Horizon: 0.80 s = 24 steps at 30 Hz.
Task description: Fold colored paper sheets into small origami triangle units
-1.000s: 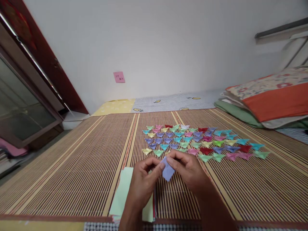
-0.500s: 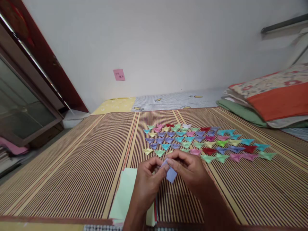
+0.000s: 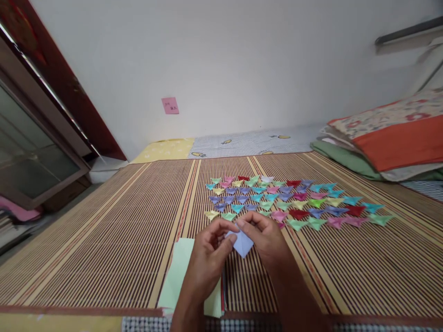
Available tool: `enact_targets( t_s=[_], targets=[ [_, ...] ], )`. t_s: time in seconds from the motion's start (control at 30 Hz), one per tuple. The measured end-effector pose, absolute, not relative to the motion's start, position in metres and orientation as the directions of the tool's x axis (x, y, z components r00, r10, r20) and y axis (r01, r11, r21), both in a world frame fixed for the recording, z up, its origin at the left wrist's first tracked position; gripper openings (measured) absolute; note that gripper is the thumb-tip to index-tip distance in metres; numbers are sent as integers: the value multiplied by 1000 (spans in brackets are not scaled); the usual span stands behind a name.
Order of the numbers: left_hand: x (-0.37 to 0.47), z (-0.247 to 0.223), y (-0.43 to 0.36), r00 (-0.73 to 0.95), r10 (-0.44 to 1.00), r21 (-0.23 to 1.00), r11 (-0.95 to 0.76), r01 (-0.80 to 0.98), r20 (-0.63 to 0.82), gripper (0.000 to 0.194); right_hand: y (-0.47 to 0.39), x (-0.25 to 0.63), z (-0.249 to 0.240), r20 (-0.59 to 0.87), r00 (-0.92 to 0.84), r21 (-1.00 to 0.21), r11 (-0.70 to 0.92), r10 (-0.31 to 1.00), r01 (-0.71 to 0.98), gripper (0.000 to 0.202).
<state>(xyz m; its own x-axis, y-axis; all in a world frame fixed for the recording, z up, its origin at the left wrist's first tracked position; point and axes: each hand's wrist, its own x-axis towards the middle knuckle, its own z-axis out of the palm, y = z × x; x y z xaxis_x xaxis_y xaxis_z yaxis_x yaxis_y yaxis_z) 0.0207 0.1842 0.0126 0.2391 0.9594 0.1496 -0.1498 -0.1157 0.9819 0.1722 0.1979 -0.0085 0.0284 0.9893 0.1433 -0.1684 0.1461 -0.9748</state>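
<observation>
A small blue-lavender folded paper [image 3: 243, 245], diamond-shaped with a crease down its middle, is held between both hands above the striped mat. My left hand [image 3: 212, 249] pinches its left side with thumb and fingers. On its upper right, my right hand [image 3: 265, 235] has thumb and forefinger closed on the paper. Beyond the hands, rows of small folded paper pieces [image 3: 316, 223] in many colours lie on the mat. A stack of light green paper sheets [image 3: 178, 267] lies partly under my left forearm.
The striped mat [image 3: 104, 240] covers the surface. Folded bedding [image 3: 398, 143] is piled at the right. A pink note [image 3: 170, 105] is stuck on the white wall. At the left stands a glass-panelled cabinet door [image 3: 31, 143].
The blue-lavender paper has turned and now shows a wider diamond face. My fingers have shifted along its upper edges, and the view has moved slightly.
</observation>
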Motion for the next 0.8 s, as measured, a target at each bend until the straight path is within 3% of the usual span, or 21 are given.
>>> enact_targets(
  t_s=[0.13,0.37,0.57,0.7,0.8],
  targets=[
    [10,13,187,354,926,990,-112,-80,133,21,198,168,-6,104,-13,-966,98,994,-239,22],
    [-2,-1,198,289,952,982,-49,-185,102,23,196,173,1,148,-2,-980,146,989,-134,23],
    [-10,-5,202,286,953,946,0,-324,98,25,194,187,-1,285,-240,-957,260,928,-132,18],
    [-9,-2,200,338,937,941,32,-338,89,32,193,184,1,293,-162,-954,278,942,-110,8],
    [-7,-1,200,318,942,947,0,-321,108,24,192,179,4,307,-108,-950,297,946,-99,7]
  ],
)
